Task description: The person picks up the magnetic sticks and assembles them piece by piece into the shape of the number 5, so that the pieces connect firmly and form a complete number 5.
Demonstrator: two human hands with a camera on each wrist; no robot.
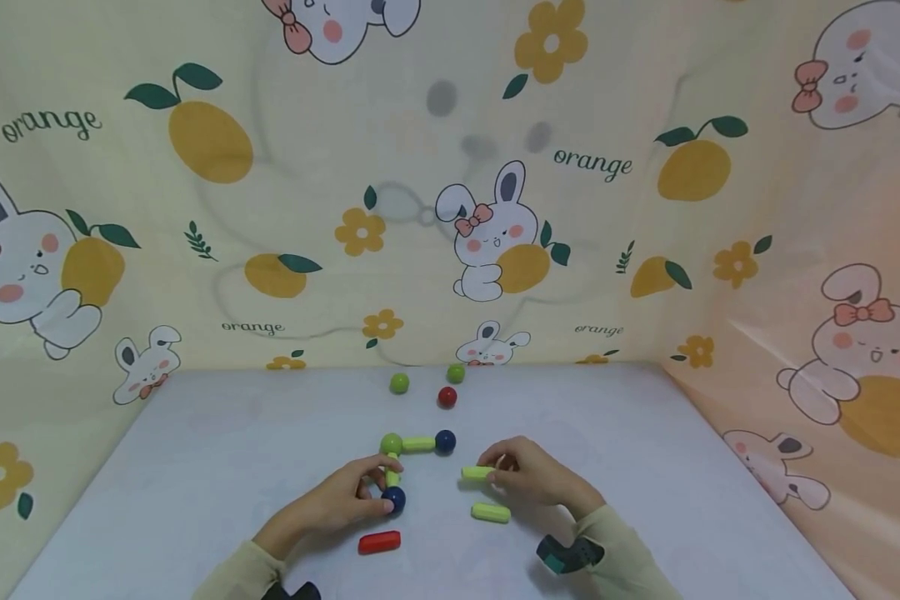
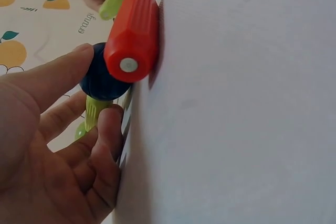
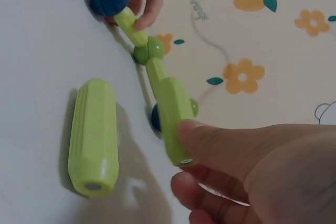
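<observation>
On the table, an L-shaped chain joins a near blue ball (image 1: 394, 501), a yellow-green rod (image 1: 392, 480), a green corner ball (image 1: 392, 443), another yellow-green rod (image 1: 418, 444) and a far blue ball (image 1: 446, 442). My left hand (image 1: 342, 498) holds the chain's near end, thumb against the near blue ball and fingers about the rod beside it. In my right hand (image 1: 534, 477), a separate yellow-green magnetic rod (image 3: 175, 106) is pinched, raised off the table in the right wrist view. A second loose yellow-green rod (image 3: 93, 135) lies below that hand.
A red rod (image 1: 379, 542) with a metal disc at its end lies near the left hand. Towards the back edge sit two green balls (image 1: 399, 382) and a red ball (image 1: 447, 397). Behind the white table (image 1: 607, 417) hangs a rabbit-and-orange patterned cloth (image 1: 390, 150).
</observation>
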